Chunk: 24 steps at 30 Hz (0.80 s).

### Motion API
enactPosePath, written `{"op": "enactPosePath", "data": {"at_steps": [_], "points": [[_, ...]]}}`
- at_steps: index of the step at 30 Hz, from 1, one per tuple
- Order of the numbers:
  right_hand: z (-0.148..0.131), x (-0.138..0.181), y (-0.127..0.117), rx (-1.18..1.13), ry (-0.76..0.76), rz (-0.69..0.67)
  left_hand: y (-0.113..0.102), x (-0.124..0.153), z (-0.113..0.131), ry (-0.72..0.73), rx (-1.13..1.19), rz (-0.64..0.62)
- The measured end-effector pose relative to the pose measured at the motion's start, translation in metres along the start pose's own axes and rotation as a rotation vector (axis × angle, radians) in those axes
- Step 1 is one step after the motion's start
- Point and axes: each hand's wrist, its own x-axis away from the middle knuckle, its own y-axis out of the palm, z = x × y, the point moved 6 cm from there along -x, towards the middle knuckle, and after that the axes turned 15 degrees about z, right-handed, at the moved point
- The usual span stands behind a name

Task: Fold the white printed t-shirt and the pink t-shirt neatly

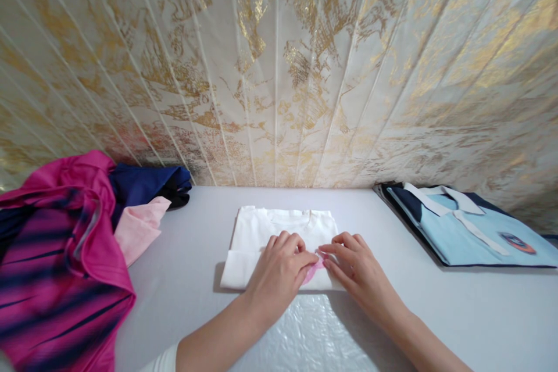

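Note:
A white T-shirt (253, 235) lies folded into a rectangle on the table in front of me, its neckline toward the wall. A pink patch or print (313, 272) shows on its near layer, partly hidden by my fingers. My left hand (281, 261) rests on the shirt, thumb and forefinger pinched together at the upper edge of the pink area. From the other side my right hand (355, 258) also pinches the cloth there, its fingertips almost touching the left ones.
A loose heap of clothes with a magenta-and-navy striped garment (82, 267) and a pink cloth (142, 229) lies at left. Folded polo shirts, a light blue one (479, 238) on top, are stacked at right. Behind the white table (174, 314) hangs a gold-patterned covering (279, 70).

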Motion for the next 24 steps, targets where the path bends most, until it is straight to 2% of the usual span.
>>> {"op": "enactPosePath", "data": {"at_steps": [15,21,24], "points": [[-0.0069,-0.0034,-0.0021,-0.037,0.001,-0.008,0.0002,-0.0007,-0.0005,-0.005,-0.010,-0.010],[-0.0039,-0.0025,-0.0051,-0.049,0.011,0.070,0.0001,0.0003,-0.0002,0.005,-0.010,0.002],[-0.0053,-0.0025,-0.0039,-0.038,0.007,0.035,-0.0001,0.0001,0.0002,0.001,-0.008,-0.004]]}}
